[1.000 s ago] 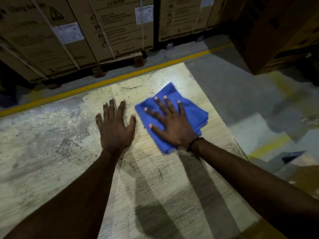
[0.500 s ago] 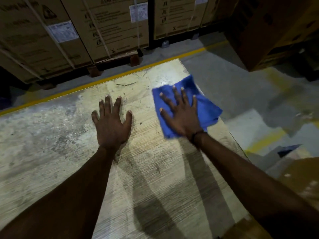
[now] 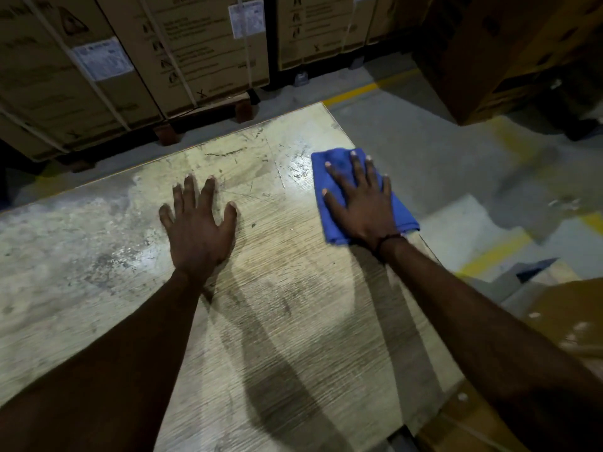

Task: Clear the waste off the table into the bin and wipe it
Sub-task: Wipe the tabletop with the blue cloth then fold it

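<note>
left hand [image 3: 198, 230]: flat on the desk [image 3: 293, 321], fingers [image 3: 189, 190] spread, holding nothing | right hand [image 3: 362, 203]: palm down on blue cloth [image 3: 332, 220], fingers splayed, pressing not pinching | cloth: at desk's right edge, its corner seemingly overhanging | cardboard cartons [image 3: 195, 44] beyond the desk

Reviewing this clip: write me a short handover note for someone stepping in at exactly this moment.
Left hand: flat on the table, fingers spread, holding nothing.
Right hand: palm down, pressing the blue cloth at the table's right edge; part of the cloth overhangs the edge.
Done: no waste is visible on the tabletop; the bin is out of view.
Left: the left part of the table looks grey and smeared, so wipe there next.
</note>
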